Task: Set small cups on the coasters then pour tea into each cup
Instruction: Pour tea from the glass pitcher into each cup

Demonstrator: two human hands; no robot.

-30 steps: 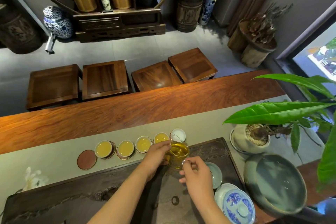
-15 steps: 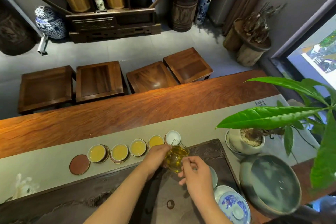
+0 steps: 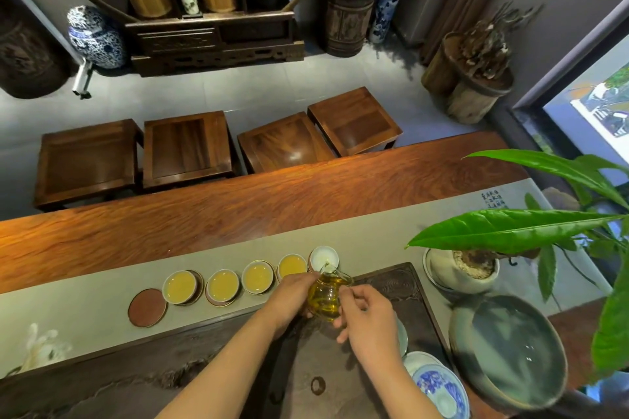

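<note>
A row of small white cups stands on round coasters along the grey runner. Several hold yellow tea, among them the leftmost full cup (image 3: 179,287) and the one nearest my hands (image 3: 292,266). The rightmost cup (image 3: 323,256) is white inside, and a thin stream of tea runs into it. A glass pitcher (image 3: 325,296) of amber tea is tilted with its spout over that cup. My left hand (image 3: 292,294) steadies the pitcher's left side and my right hand (image 3: 367,316) grips its handle side. One brown coaster (image 3: 147,307) at the left end is bare.
A dark carved tea tray (image 3: 401,286) lies under my hands. On the right are a blue-and-white lidded bowl (image 3: 439,388), a large grey-green dish (image 3: 510,350) and a potted plant (image 3: 473,265) with long leaves. Wooden stools stand beyond the table.
The pitcher has tipped further toward the rightmost cup and tea now streams into it. Both hands kept their hold. The camera shifted slightly.
</note>
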